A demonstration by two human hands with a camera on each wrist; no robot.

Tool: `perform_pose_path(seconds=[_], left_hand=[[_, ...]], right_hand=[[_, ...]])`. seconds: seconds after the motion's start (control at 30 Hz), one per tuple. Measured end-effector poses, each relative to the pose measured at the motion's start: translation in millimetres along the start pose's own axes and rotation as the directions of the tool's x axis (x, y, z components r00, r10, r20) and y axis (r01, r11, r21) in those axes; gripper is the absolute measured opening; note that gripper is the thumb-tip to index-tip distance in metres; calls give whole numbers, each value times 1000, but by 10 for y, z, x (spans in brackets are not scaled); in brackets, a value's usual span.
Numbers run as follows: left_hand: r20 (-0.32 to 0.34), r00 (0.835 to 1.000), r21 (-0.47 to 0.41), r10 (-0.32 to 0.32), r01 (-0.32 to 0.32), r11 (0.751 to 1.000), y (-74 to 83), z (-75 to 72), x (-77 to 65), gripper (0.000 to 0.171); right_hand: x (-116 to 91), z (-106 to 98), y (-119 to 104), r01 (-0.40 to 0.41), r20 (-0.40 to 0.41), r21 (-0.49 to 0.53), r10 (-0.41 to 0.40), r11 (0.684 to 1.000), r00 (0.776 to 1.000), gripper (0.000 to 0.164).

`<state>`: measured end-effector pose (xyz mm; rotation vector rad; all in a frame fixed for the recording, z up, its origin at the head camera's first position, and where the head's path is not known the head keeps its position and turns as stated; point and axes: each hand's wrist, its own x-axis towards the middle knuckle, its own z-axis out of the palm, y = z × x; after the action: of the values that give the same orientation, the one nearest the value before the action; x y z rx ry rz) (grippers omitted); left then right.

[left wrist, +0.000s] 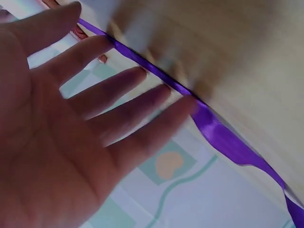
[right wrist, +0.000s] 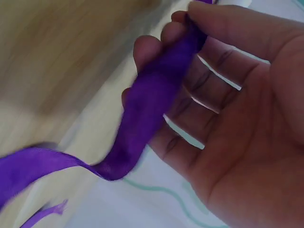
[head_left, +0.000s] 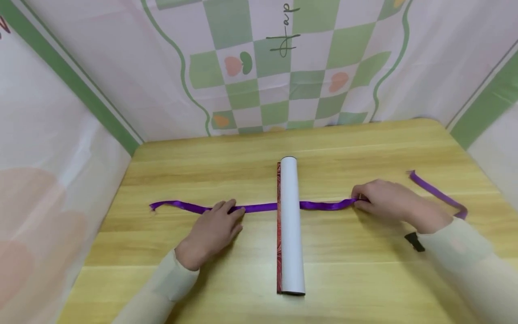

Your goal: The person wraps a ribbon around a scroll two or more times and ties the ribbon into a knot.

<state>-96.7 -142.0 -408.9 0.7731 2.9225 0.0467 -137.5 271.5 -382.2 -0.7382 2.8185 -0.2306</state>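
Observation:
A purple ribbon (head_left: 261, 208) lies crosswise on the table and passes under a white paper roll (head_left: 290, 225) with a red patterned edge (head_left: 279, 234). My left hand (head_left: 214, 225) rests on the ribbon left of the roll. In the left wrist view its fingers (left wrist: 128, 111) are straight and spread, their tips at the ribbon (left wrist: 223, 137). To the right of the roll, my right hand (head_left: 386, 200) pinches the ribbon between thumb and fingers. The right wrist view shows a length of ribbon (right wrist: 147, 104) hanging from that pinch across the curled fingers.
The ribbon's right end (head_left: 435, 191) bends over the table (head_left: 344, 279) beyond the right hand. A small black object (head_left: 414, 241) lies by the right sleeve. A checked cloth (head_left: 275, 90) hangs behind the table, with pale cloth on both sides.

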Motion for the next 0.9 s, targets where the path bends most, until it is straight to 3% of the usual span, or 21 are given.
perform_pose_path(seconds=[0.1,0.2,0.33,0.47,0.67,0.9], left_hand=[[-123,992,44,34,-28,999,-71,-5,7,30],[-173,984,41,35,-28,999,-163,-8,10,19],[-171,985,3,30,-30,1000,-288,5,-22,15],[-182,982,-60,40,-52,997,-385,-4,-87,12],[-172,985,-244,-15,-28,969,-497,-194,-173,17],[-89,996,-305,-14,-14,952,-636,-369,-303,18]], right_hand=[[-30,-21,-100,6,-14,11,-5,1000,1000,13],[-69,-51,-160,7,-58,16,-7,1000,998,13],[-104,-95,-196,-8,-112,23,11,1000,994,14],[-118,-109,-200,-15,-109,25,18,1000,994,15],[-129,-39,-196,29,-103,32,-26,999,994,12],[-143,43,-171,22,-84,15,-21,1000,996,16]])
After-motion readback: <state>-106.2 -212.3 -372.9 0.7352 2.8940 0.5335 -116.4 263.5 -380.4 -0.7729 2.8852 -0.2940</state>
